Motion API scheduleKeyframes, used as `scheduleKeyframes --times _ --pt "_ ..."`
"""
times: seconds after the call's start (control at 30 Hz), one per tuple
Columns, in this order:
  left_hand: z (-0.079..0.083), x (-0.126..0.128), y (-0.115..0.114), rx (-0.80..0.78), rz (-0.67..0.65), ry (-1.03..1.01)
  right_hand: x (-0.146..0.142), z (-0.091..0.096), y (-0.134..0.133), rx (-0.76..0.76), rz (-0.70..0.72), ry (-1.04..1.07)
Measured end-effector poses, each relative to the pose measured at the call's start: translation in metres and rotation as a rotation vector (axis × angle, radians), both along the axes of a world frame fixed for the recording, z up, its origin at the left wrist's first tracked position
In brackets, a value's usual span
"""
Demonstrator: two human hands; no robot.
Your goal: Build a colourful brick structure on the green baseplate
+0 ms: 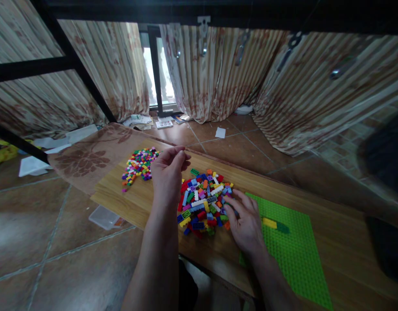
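Nearest me, green baseplate (pixel 292 255) on the wood board (pixel 341 224) carries just 2 bricks, 1 yellow (pixel 269 223) and 1 dark green (pixel 283 227), side by side; I'd judge the build barely begun, nearly all pcs loose; rt hand (pixel 247 224) fingers spread, resting on the big pile (pixel 203 203); lt hand (pixel 168 172) raised, fingertips pinched together, can't see any pc between; 2 piles total, small-bits pile (pixel 138 166) farther left.

- Anything pinched in the left hand's (pixel 168 175) fingertips cannot be made out.
- The multicoloured plastic brick pile's (pixel 202 201) near right side is covered by the right hand (pixel 246 222).
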State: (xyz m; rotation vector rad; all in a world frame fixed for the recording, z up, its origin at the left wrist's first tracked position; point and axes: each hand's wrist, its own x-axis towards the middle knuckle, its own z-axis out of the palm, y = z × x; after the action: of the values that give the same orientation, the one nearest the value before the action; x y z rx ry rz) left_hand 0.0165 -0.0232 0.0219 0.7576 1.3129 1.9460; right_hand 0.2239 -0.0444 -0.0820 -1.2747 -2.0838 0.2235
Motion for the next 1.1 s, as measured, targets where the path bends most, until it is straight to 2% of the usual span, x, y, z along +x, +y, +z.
scheduleKeyframes --times 0.27,0.5,0.7,0.8,0.9,1.0,1.1 --pt "0.0 0.002 -0.001 -0.024 -0.02 0.025 -0.027 0.0 0.0 -0.015 0.108 -0.07" --pt "0.001 0.004 0.001 -0.052 -0.009 0.048 -0.031 0.004 0.005 -0.056 0.063 -0.029" --pt "0.002 0.008 0.001 -0.067 -0.06 0.06 -0.026 0.02 -0.002 -0.047 -0.013 0.12" --pt "0.001 0.016 0.001 -0.122 -0.176 0.13 -0.011 0.027 -0.012 -0.114 -0.075 0.29" --pt "-0.006 0.033 0.003 -0.187 -0.379 0.258 0.014 0.03 -0.023 -0.198 -0.181 0.406" --pt "-0.015 0.06 0.003 -0.211 -0.604 0.506 0.043 0.027 -0.033 -0.257 -0.295 0.443" --pt "-0.021 0.092 -0.001 -0.229 -0.737 0.816 0.07 0.021 -0.04 -0.395 -0.378 0.485"
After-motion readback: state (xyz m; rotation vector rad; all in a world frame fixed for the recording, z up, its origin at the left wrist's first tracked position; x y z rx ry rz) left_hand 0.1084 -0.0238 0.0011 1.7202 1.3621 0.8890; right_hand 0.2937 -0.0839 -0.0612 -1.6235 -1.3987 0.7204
